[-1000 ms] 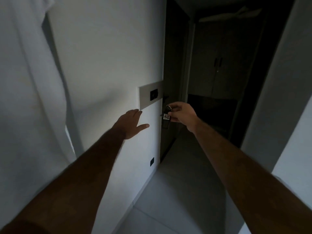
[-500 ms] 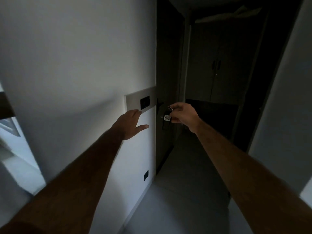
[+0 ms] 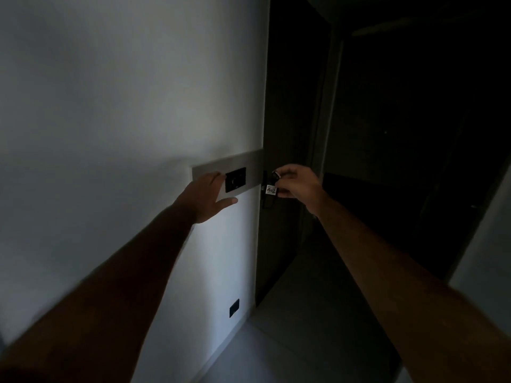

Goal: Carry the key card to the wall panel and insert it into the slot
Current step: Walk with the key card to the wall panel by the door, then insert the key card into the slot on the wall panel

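A grey wall panel point(image 3: 243, 164) is mounted on the white wall, with a black slot unit point(image 3: 235, 179) set in it. My left hand point(image 3: 206, 199) is open, fingers spread, its fingertips overlapping the panel's lower left part just beside the black unit. My right hand point(image 3: 297, 185) pinches a dark key card point(image 3: 269, 187) that bears a small white numbered tag and a metal ring. The card hangs a short way right of the panel's right end, apart from the slot unit.
A dark door point(image 3: 287, 134) stands right behind the card, past the wall's corner. A small black outlet point(image 3: 234, 307) sits low on the wall. The corridor floor point(image 3: 290, 341) runs ahead into a very dark area on the right.
I have come closer to the wall. My left hand has reached the panel's lower left edge. My right hand with the key card has stayed just right of the panel.
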The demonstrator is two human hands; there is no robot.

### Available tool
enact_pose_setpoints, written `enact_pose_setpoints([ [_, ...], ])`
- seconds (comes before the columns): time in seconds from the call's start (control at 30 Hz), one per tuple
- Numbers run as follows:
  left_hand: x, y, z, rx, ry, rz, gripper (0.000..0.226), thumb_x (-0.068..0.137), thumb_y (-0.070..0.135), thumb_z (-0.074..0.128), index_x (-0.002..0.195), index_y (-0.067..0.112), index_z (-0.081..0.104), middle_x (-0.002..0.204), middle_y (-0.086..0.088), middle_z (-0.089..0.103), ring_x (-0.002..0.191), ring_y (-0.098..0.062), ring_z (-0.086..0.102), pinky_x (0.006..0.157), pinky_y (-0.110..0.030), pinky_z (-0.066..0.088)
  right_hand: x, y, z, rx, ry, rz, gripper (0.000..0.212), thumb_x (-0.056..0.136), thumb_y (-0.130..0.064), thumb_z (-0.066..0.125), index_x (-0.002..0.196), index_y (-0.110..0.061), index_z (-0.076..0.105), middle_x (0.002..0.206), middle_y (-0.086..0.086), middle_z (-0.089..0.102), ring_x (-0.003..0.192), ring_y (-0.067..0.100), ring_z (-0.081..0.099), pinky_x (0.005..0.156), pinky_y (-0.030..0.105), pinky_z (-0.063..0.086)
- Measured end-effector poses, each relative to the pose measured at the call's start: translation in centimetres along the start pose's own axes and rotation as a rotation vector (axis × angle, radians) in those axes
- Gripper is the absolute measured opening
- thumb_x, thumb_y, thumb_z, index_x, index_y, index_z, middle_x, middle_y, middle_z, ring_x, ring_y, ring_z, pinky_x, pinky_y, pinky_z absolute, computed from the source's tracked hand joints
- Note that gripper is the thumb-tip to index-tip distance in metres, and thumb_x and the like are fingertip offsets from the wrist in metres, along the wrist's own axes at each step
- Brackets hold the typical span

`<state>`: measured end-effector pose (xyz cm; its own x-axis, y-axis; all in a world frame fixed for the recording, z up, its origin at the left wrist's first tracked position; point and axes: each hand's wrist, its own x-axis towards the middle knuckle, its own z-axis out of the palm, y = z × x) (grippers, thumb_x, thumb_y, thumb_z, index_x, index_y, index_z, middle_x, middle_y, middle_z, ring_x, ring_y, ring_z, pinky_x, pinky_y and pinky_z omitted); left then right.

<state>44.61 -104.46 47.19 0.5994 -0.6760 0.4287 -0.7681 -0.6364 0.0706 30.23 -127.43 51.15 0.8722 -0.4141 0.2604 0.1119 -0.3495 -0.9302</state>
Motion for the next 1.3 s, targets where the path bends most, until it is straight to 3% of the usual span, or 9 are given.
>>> enact_pose_setpoints([
  [0.07, 1.5, -0.4, 0.2, 0.01, 0.006, -0.008, 0.09, 0.09, 0.072, 0.042, 0.152, 0.007, 0.034, 0.158, -0.016, 0.04, 0.145, -0.033, 0.039, 0.118, -0.046, 0.036, 2.0, 0.8, -0.1, 0.005, -0.014, -0.01, 0.031, 0.087, 0.001, 0.066, 0.118, -0.005, 0.063, 0.106, 0.013, 0.071, 0.095, 0.022, 0.073, 0.073, 0.027, 0.063],
  [0.37, 10.9, -4.1, 2.7, 0.092, 0.028, -0.032, 0.082, 0.094, 0.058, 0.053, 0.152, 0.005, 0.035, 0.159, -0.018, 0.038, 0.147, -0.032, 0.036, 0.121, -0.043, 0.031, 14.4, 3.4, 0.5, 0.033, -0.056, -0.026, 0.028, 0.086, 0.004, 0.066, 0.113, -0.002, 0.062, 0.095, 0.007, 0.067, 0.085, 0.02, 0.07, 0.059, 0.021, 0.059],
  [0.5, 14.3, -4.9, 4.1, 0.098, 0.008, -0.071, 0.083, 0.094, 0.059, 0.052, 0.154, 0.006, 0.031, 0.163, -0.017, 0.032, 0.151, -0.031, 0.03, 0.123, -0.045, 0.028, 19.2, 4.6, 0.6, 0.032, -0.07, -0.022, 0.03, 0.087, 0.001, 0.065, 0.117, 0.0, 0.061, 0.108, 0.014, 0.066, 0.095, 0.025, 0.068, 0.067, 0.026, 0.062],
  [0.7, 18.9, -5.4, 6.4, 0.113, 0.033, -0.146, 0.083, 0.094, 0.058, 0.054, 0.155, 0.007, 0.032, 0.165, -0.015, 0.029, 0.153, -0.03, 0.027, 0.125, -0.041, 0.023, 26.4, 7.0, -0.5, 0.035, -0.114, -0.056, 0.032, 0.086, 0.005, 0.065, 0.118, 0.003, 0.059, 0.105, 0.015, 0.062, 0.097, 0.028, 0.065, 0.081, 0.038, 0.06],
  [0.83, 21.8, -5.5, 8.2, 0.136, 0.037, -0.218, 0.083, 0.094, 0.059, 0.052, 0.156, 0.007, 0.03, 0.166, -0.015, 0.027, 0.154, -0.03, 0.024, 0.126, -0.042, 0.022, 31.0, 8.5, -1.4, 0.041, -0.182, -0.095, 0.027, 0.084, 0.009, 0.064, 0.109, -0.002, 0.06, 0.091, 0.01, 0.061, 0.083, 0.02, 0.063, 0.065, 0.023, 0.058],
  [0.9, 23.2, -5.5, 9.0, 0.156, 0.048, -0.248, 0.083, 0.095, 0.058, 0.051, 0.156, 0.007, 0.029, 0.166, -0.015, 0.026, 0.154, -0.03, 0.024, 0.126, -0.043, 0.022, 33.4, 9.2, -1.9, 0.024, -0.207, -0.115, 0.03, 0.084, 0.009, 0.065, 0.112, 0.0, 0.06, 0.088, 0.006, 0.06, 0.077, 0.015, 0.062, 0.064, 0.022, 0.057],
  [1.03, 25.7, -5.5, 10.4, 0.193, 0.049, -0.283, 0.083, 0.095, 0.058, 0.051, 0.156, 0.007, 0.029, 0.167, -0.014, 0.024, 0.155, -0.03, 0.021, 0.126, -0.041, 0.019, 37.7, 10.9, -2.0, 0.04, -0.244, -0.12, 0.031, 0.083, 0.01, 0.065, 0.113, 0.002, 0.06, 0.086, 0.004, 0.06, 0.079, 0.016, 0.063, 0.057, 0.017, 0.057],
  [1.17, 27.7, -6.6, 11.2, 0.266, 0.069, -0.285, 0.083, 0.095, 0.06, 0.05, 0.157, 0.008, 0.028, 0.168, -0.014, 0.022, 0.156, -0.03, 0.018, 0.126, -0.041, 0.015, 41.3, 12.7, -0.9, 0.051, -0.295, -0.133, 0.025, 0.082, 0.011, 0.065, 0.099, -0.007, 0.061, 0.098, 0.017, 0.061, 0.092, 0.026, 0.064, 0.068, 0.029, 0.059],
  [1.3, 29.7, -8.4, 11.5, 0.411, 0.091, -0.208, 0.084, 0.094, 0.063, 0.045, 0.154, 0.005, 0.035, 0.166, -0.018, 0.026, 0.156, -0.035, 0.019, 0.127, -0.047, 0.014, 44.7, 13.7, 0.4, 0.085, -0.342, -0.136, 0.027, 0.08, 0.012, 0.066, 0.086, -0.014, 0.061, 0.088, 0.008, 0.063, 0.094, 0.028, 0.065, 0.073, 0.038, 0.061],
])
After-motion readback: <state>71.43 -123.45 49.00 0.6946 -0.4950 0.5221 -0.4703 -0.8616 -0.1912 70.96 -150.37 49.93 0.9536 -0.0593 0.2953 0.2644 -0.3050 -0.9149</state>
